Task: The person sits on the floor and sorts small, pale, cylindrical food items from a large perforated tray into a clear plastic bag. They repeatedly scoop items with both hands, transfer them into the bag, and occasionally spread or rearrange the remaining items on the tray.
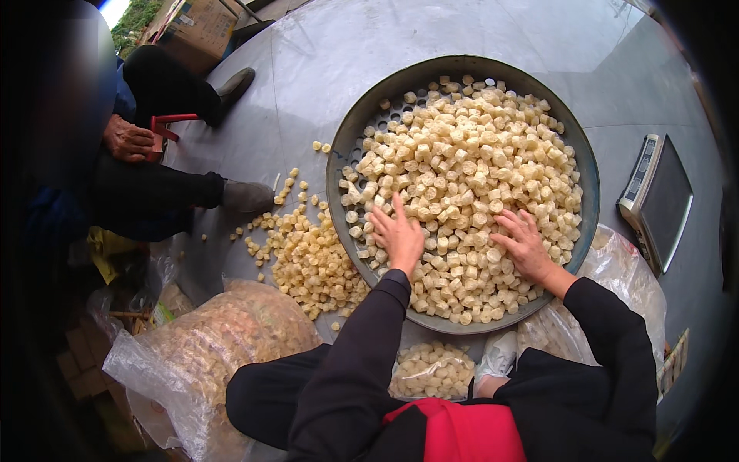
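Observation:
A big round sieve (339, 216) with a dark raised rim and round holes in its base holds a broad heap of short, pale yellow cylinders that look like dried scallops (469, 158). On the heap's left side rests my left hand (398, 237), fingers spread among the pieces. My right hand (526, 248) lies at the lower right of the heap, its fingers apart and touching the pieces. Neither hand grips anything that shows. Smaller pieces of the same kind (315, 266) form a pile on the floor, partly under the sieve's left edge.
A large clear bag of pieces (231, 331) stands at lower left, a smaller bag (433, 369) between my legs, another bag (627, 269) at right. A flat scale (666, 200) is far right. Another person's shoe (248, 197) is beside the floor pile; a cardboard box (198, 31) stands behind.

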Motion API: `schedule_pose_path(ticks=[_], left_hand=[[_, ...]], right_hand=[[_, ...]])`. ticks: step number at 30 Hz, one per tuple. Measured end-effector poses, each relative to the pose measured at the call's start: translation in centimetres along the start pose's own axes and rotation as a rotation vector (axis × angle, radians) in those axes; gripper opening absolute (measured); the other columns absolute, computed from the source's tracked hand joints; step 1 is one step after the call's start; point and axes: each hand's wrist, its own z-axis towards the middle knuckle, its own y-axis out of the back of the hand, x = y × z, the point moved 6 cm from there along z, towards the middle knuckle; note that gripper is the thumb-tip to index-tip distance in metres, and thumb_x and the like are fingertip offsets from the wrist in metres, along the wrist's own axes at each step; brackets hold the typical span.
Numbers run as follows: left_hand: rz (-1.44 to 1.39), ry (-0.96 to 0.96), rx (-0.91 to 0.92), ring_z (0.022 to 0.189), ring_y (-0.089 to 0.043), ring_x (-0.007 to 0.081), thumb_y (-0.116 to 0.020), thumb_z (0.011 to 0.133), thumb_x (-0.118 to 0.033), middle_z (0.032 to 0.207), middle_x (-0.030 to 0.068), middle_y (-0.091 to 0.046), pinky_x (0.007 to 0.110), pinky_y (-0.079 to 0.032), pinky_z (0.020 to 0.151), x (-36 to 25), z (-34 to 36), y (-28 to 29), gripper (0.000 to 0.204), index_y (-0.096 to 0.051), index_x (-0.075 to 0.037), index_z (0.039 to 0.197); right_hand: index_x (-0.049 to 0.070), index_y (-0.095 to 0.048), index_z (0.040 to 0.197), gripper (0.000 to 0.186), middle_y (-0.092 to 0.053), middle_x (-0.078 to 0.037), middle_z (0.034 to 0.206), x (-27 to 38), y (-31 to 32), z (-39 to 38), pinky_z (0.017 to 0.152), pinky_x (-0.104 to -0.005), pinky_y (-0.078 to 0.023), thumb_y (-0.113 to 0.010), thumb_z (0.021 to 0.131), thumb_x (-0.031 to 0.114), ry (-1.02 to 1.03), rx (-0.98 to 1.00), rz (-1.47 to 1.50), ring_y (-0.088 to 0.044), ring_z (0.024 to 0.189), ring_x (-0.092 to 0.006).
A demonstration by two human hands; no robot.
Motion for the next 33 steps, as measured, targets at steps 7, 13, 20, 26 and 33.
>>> schedule_pose_path(ticks=[7,13,20,26,33], left_hand=[[-0.237,-0.346,0.061,0.140,-0.003,0.0447,-0.045,0.087,-0.002,0.152,0.0242,-0.002,0.065,-0.011,0.107,-7.8,-9.2,-1.6,0.063,-0.028,-0.014,0.146],[-0.464,-0.342,-0.117,0.137,-0.029,0.0313,-0.039,0.081,0.012,0.147,0.0199,-0.028,0.047,-0.019,0.114,-5.0,-8.2,0.5,0.056,-0.038,0.000,0.136],[-0.230,0.208,0.028,0.139,-0.017,0.0401,-0.053,0.088,-0.019,0.151,0.0228,-0.013,0.057,-0.021,0.107,4.5,-5.2,1.2,0.072,-0.014,0.002,0.145],[0.171,0.038,0.086,0.134,-0.008,0.0544,-0.044,0.093,-0.032,0.151,0.0241,-0.004,0.066,-0.008,0.104,0.9,-11.3,-3.3,0.063,-0.020,-0.006,0.146],[-0.449,0.255,0.165,0.134,-0.015,0.0476,-0.046,0.091,-0.019,0.147,0.0240,-0.015,0.064,-0.018,0.104,1.1,-8.1,-3.7,0.055,-0.028,-0.013,0.143]], right_hand=[[0.009,-0.061,0.111,0.040,-0.047,-0.011,0.131,-0.2,0.3,-0.2,0.110,-0.0473,-0.021,-0.054,0.074,-0.003,-0.036,0.016,0.029,-0.038,0.131,-0.0281],[0.007,-0.057,0.117,0.047,-0.047,-0.013,0.132,-0.3,0.6,-0.3,0.111,-0.0486,-0.021,-0.052,0.073,-0.008,-0.136,0.008,0.120,-0.037,0.132,-0.0301],[0.013,-0.052,0.125,0.052,-0.044,-0.012,0.137,5.4,-1.5,-2.1,0.112,-0.0498,-0.023,-0.057,0.076,-0.004,0.186,0.124,0.080,-0.034,0.134,-0.0298],[0.026,-0.060,0.120,0.040,-0.032,-0.003,0.146,9.9,-5.4,-3.4,0.111,-0.0622,-0.014,-0.057,0.080,0.022,0.586,0.557,0.114,-0.012,0.142,-0.0350],[0.026,-0.066,0.103,0.024,-0.028,-0.003,0.148,6.7,-5.2,1.4,0.110,-0.0649,-0.019,-0.056,0.082,0.020,0.725,0.501,-0.043,-0.021,0.139,-0.0349]])
